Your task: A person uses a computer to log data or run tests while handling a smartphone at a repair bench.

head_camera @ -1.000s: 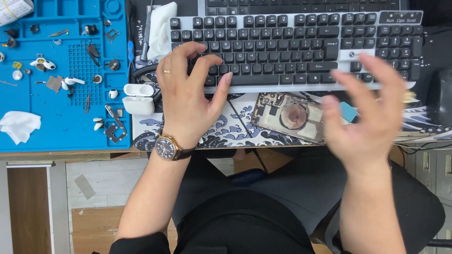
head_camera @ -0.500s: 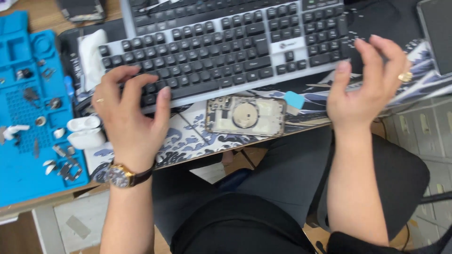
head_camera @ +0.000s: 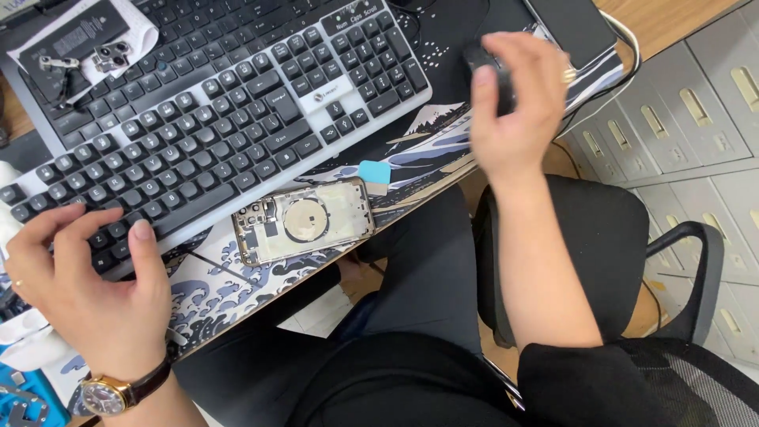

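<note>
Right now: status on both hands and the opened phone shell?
Left hand open, fingers on keyboard. Right hand over dark mouse; grip unclear. Phone shell untouched on desk mat, nothing on it.

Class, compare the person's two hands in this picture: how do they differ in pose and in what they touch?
The left hand rests with fingers on the keyboard; the right hand covers a dark mouse. The left hand lies at the near left edge of the desk mat; the right reaches further away. The left wrist wears a watch; the right wrist is bare. Both wear a ring.
</note>
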